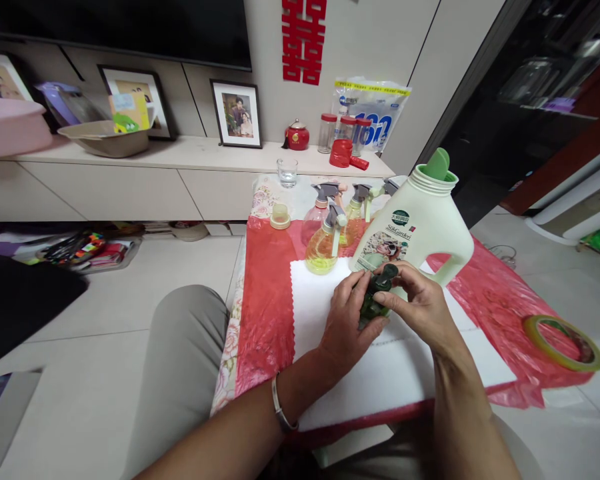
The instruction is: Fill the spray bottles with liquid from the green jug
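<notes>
Over the white sheet (340, 393), a small dark green pump bottle (375, 300) is held between both hands. My left hand (349, 317) wraps round its body, which its fingers partly hide. My right hand (417, 300) has its thumb and fingers closed about the bottle's dark top. Just beyond stands a large pale green detergent jug (405, 233), uncapped, with a green spout. Left of the jug are several spray bottles, among them a yellow one (323, 252) and a pink one (314, 223) with grey trigger heads.
A translucent cap (280, 217) lies on the red plastic sheet (265, 300) at left. A roll of tape (563, 343) rests at the right edge. A drinking glass (287, 173) stands at the back. Behind are a white cabinet (210, 160), lidded jars and a printed bag (373, 113).
</notes>
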`<action>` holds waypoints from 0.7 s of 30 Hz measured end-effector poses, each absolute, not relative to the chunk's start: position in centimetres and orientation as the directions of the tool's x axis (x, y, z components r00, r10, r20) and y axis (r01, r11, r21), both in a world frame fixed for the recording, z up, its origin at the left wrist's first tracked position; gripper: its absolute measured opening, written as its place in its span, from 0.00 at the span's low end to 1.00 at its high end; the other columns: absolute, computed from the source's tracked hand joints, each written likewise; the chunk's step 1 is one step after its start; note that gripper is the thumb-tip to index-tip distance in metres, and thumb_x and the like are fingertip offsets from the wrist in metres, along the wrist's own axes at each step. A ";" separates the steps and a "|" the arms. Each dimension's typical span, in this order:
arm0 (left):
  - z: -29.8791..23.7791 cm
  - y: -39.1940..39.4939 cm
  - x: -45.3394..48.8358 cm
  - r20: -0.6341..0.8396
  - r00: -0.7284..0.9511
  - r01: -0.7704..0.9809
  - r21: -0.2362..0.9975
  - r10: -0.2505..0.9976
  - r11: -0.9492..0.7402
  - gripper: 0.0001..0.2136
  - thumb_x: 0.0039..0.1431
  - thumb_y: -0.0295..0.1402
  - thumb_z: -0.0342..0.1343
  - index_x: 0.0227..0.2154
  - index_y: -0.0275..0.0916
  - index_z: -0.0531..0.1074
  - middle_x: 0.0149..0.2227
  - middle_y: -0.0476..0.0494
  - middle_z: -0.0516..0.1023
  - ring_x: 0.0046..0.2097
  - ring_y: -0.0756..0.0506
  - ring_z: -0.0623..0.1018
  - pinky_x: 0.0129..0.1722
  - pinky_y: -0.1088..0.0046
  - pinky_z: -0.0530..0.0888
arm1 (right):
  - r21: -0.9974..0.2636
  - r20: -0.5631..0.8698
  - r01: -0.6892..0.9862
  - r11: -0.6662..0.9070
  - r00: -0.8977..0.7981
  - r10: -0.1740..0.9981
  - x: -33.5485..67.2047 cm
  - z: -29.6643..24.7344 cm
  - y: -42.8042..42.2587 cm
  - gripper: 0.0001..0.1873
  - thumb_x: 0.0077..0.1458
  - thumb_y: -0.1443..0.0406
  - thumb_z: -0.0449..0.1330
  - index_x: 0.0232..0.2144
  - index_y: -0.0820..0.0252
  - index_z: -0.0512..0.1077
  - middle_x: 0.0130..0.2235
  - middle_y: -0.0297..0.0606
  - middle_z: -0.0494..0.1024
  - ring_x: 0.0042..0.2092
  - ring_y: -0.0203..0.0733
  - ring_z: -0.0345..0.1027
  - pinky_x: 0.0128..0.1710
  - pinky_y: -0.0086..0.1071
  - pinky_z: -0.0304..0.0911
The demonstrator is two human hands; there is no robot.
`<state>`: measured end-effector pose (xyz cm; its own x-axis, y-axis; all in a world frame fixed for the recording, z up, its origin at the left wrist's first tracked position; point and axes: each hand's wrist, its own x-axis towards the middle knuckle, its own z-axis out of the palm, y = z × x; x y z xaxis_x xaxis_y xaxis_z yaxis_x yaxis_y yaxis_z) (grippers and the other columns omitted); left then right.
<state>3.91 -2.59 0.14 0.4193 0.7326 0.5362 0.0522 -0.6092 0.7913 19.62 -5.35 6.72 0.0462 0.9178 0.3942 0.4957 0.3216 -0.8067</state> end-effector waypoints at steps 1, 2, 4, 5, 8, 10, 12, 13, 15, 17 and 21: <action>0.2 -2.6 3.9 0.539 0.417 0.051 0.790 0.732 -0.611 0.33 0.61 0.33 0.59 0.67 0.44 0.52 0.64 0.34 0.61 0.65 0.34 0.64 0.65 0.47 0.64 | -0.807 0.392 0.496 0.321 0.042 0.919 19.6 6.7 -5.4 0.16 0.56 0.56 0.68 0.43 0.56 0.74 0.46 0.38 0.73 0.49 0.43 0.67 0.47 0.35 0.64; 0.2 -2.6 3.9 0.540 0.416 0.050 0.790 0.732 -0.611 0.33 0.61 0.33 0.59 0.67 0.44 0.53 0.64 0.34 0.61 0.65 0.35 0.64 0.65 0.47 0.64 | -0.806 0.388 0.496 0.322 0.033 0.921 19.6 6.8 -5.4 0.17 0.56 0.55 0.68 0.45 0.56 0.74 0.47 0.39 0.73 0.49 0.44 0.67 0.47 0.35 0.64; 0.3 -2.6 3.9 0.536 0.417 0.049 0.794 0.734 -0.606 0.33 0.61 0.33 0.59 0.67 0.43 0.53 0.64 0.33 0.61 0.65 0.34 0.64 0.65 0.48 0.64 | -0.804 0.383 0.494 0.331 0.005 0.924 19.6 7.0 -5.4 0.17 0.57 0.56 0.67 0.47 0.55 0.74 0.49 0.38 0.73 0.51 0.43 0.67 0.48 0.34 0.64; 0.4 -2.6 3.9 0.533 0.418 0.048 0.796 0.736 -0.604 0.33 0.61 0.33 0.59 0.66 0.42 0.54 0.64 0.33 0.61 0.65 0.34 0.64 0.65 0.48 0.64 | -0.803 0.382 0.493 0.336 -0.008 0.924 19.6 7.1 -5.4 0.16 0.58 0.56 0.66 0.47 0.54 0.75 0.49 0.38 0.72 0.51 0.43 0.67 0.49 0.34 0.64; 0.4 -2.6 3.9 0.537 0.422 0.039 0.794 0.730 -0.606 0.32 0.61 0.33 0.59 0.66 0.41 0.55 0.64 0.32 0.61 0.65 0.35 0.64 0.65 0.48 0.64 | -0.797 0.386 0.495 0.347 -0.025 0.922 19.6 7.3 -5.4 0.13 0.60 0.57 0.64 0.46 0.54 0.76 0.49 0.37 0.73 0.50 0.41 0.68 0.50 0.34 0.64; 0.3 -2.6 3.9 0.548 0.415 0.032 0.789 0.726 -0.614 0.32 0.61 0.32 0.59 0.65 0.41 0.55 0.64 0.32 0.61 0.65 0.35 0.65 0.65 0.48 0.64 | -0.794 0.393 0.498 0.348 -0.015 0.919 19.6 7.2 -5.4 0.13 0.60 0.56 0.65 0.45 0.54 0.75 0.48 0.37 0.73 0.50 0.41 0.67 0.50 0.34 0.63; 0.1 -2.6 4.0 0.555 0.407 0.031 0.785 0.725 -0.619 0.32 0.60 0.32 0.60 0.65 0.42 0.55 0.64 0.33 0.61 0.65 0.35 0.65 0.65 0.47 0.64 | -0.793 0.402 0.502 0.346 0.005 0.916 19.5 7.1 -5.4 0.14 0.58 0.56 0.66 0.44 0.55 0.75 0.47 0.38 0.73 0.49 0.42 0.67 0.49 0.34 0.63; 0.0 -2.6 4.0 0.556 0.404 0.034 0.784 0.726 -0.620 0.33 0.60 0.32 0.60 0.65 0.42 0.55 0.64 0.33 0.61 0.65 0.35 0.65 0.65 0.47 0.64 | -0.793 0.406 0.504 0.343 0.017 0.914 19.5 7.0 -5.4 0.14 0.57 0.56 0.67 0.43 0.55 0.75 0.46 0.38 0.73 0.49 0.42 0.67 0.49 0.34 0.63; 0.0 -2.6 4.0 0.549 0.408 0.045 0.786 0.730 -0.616 0.33 0.59 0.32 0.60 0.65 0.42 0.55 0.64 0.33 0.61 0.65 0.34 0.64 0.65 0.46 0.64 | -0.791 0.414 0.512 0.336 0.043 0.909 19.4 6.9 -5.4 0.15 0.56 0.56 0.68 0.41 0.56 0.75 0.45 0.37 0.73 0.47 0.41 0.67 0.46 0.33 0.63; 0.0 -2.6 3.9 0.536 0.416 0.054 0.792 0.734 -0.608 0.32 0.59 0.33 0.61 0.65 0.42 0.55 0.64 0.32 0.61 0.65 0.34 0.64 0.65 0.46 0.64 | -0.790 0.418 0.518 0.326 0.066 0.906 19.3 6.8 -5.3 0.15 0.54 0.56 0.70 0.40 0.56 0.75 0.43 0.37 0.73 0.45 0.41 0.67 0.43 0.33 0.62; 0.1 -2.6 3.8 0.542 0.413 0.047 0.790 0.732 -0.611 0.32 0.60 0.34 0.60 0.65 0.41 0.56 0.64 0.31 0.61 0.65 0.34 0.64 0.65 0.46 0.64 | -0.795 0.417 0.519 0.313 0.094 0.904 19.2 6.8 -5.1 0.16 0.52 0.55 0.71 0.38 0.57 0.75 0.42 0.36 0.73 0.44 0.40 0.67 0.43 0.32 0.62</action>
<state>3.83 -2.59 0.12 0.4134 0.7320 0.5415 0.0466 -0.6110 0.7903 19.18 -5.10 6.79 0.0935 0.9042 0.4167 0.5192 0.3128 -0.7953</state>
